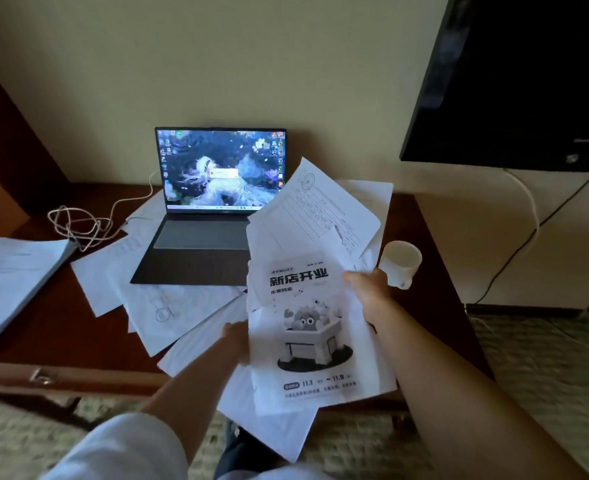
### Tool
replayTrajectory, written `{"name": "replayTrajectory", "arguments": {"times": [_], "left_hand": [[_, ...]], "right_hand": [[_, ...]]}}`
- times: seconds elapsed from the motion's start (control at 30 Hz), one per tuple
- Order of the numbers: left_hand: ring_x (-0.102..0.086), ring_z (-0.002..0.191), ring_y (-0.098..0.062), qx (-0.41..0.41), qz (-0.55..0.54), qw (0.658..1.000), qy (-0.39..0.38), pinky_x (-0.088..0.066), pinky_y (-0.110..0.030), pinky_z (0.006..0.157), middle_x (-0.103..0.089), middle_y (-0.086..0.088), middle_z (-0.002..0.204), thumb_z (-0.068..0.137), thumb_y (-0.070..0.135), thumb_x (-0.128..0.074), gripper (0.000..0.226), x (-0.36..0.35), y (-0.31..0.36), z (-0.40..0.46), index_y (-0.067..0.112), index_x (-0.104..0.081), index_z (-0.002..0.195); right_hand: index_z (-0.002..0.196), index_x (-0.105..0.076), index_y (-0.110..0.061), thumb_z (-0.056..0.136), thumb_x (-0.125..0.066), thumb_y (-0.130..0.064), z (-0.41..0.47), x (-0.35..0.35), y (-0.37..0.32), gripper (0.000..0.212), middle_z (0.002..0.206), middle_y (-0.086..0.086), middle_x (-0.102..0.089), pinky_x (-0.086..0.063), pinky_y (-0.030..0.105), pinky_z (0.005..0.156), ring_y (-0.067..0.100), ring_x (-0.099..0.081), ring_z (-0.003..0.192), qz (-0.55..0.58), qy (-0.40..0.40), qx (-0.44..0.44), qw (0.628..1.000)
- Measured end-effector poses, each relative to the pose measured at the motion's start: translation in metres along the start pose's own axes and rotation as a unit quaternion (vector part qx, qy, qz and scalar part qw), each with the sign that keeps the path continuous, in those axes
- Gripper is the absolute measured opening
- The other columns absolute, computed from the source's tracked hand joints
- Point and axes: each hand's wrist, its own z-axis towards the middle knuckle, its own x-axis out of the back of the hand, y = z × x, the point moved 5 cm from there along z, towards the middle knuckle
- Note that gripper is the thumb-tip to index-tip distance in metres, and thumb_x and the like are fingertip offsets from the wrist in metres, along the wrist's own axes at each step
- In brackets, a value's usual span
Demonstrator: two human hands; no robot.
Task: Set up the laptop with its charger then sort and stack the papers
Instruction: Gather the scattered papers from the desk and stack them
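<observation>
1. Right in front of the laptop (213,202), both hands hold a messy bunch of papers (307,306): left hand (236,337) gripping the left edge, right hand (367,282) pinching the right.
2. I'd square the edges before stacking.
3. Mind the cup (400,263) right of the laptop.

Much here sits behind the held papers or runs off the edges.

The flyer (315,337) covers most of the left hand (236,337), so only its knuckles show and its grip cannot be made out. The form sheet (315,216) above the flyer hides the laptop (210,209) at its right corner, and its print is too fine to read. Left of the laptop, the paper stack (12,282) is cut off by the frame edge. Right of the laptop, the television (515,81) runs out of view, and the cup (400,263) is blurred.
</observation>
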Motion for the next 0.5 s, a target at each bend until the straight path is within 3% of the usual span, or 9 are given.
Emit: {"name": "replayTrajectory", "arguments": {"times": [0.07, 0.2, 0.27, 0.33, 0.5], "left_hand": [[-0.04, 0.132, -0.025, -0.017, 0.045, 0.998, 0.042, -0.032, -0.034, 0.109, -0.042, -0.007, 0.14, 0.091, 0.032, -0.055, 0.053, 0.012, 0.005, -0.008, 0.014, -0.042, 0.139], [-0.021, 0.137, -0.03, -0.067, 0.062, 0.995, 0.048, -0.024, -0.042, 0.113, -0.025, -0.008, 0.15, 0.072, 0.067, -0.063, 0.1, 0.007, 0.008, -0.001, 0.017, -0.026, 0.149], [-0.021, 0.137, -0.029, -0.104, 0.066, 0.989, 0.077, -0.027, -0.042, 0.111, -0.024, -0.006, 0.153, 0.065, 0.076, -0.06, 0.111, 0.01, 0.012, 0.003, 0.017, -0.023, 0.151], [-0.028, 0.13, -0.028, -0.116, 0.085, 0.985, 0.097, -0.033, -0.039, 0.107, -0.031, -0.004, 0.148, 0.062, 0.08, -0.057, 0.111, 0.012, 0.014, 0.007, 0.017, -0.028, 0.149], [-0.032, 0.127, -0.027, -0.065, 0.094, 0.988, 0.107, -0.029, -0.039, 0.102, -0.034, -0.005, 0.145, 0.066, 0.077, -0.057, 0.104, 0.012, 0.009, 0.011, 0.016, -0.032, 0.147]], "right_hand": [[0.102, -0.059, -0.002, 0.081, -0.062, -0.004, 0.005, 0.001, 0.006, 0.022, 0.087, 0.01, -0.06, -0.038, 0.023, 0.054, 0.021, -0.054, 0.074, 0.007, -0.004, 0.002, 1.0], [0.107, -0.06, -0.005, 0.082, -0.059, 0.001, 0.015, 0.007, 0.01, 0.026, 0.091, 0.008, -0.061, -0.04, 0.022, 0.055, 0.021, -0.056, 0.078, 0.021, -0.002, 0.014, 1.0], [0.104, -0.062, -0.005, 0.082, -0.058, 0.001, 0.019, 0.009, 0.013, 0.024, 0.09, 0.008, -0.061, -0.04, 0.022, 0.055, 0.021, -0.056, 0.078, 0.021, -0.008, 0.012, 1.0], [0.1, -0.062, -0.009, 0.081, -0.059, 0.001, 0.022, 0.008, 0.015, 0.022, 0.089, 0.006, -0.062, -0.039, 0.022, 0.055, 0.02, -0.055, 0.076, 0.026, -0.014, 0.009, 1.0], [0.103, -0.065, -0.007, 0.079, -0.062, -0.002, 0.034, -0.004, 0.022, 0.025, 0.088, 0.005, -0.063, -0.04, 0.021, 0.054, 0.013, -0.053, 0.063, 0.015, -0.037, -0.003, 0.999]]}}
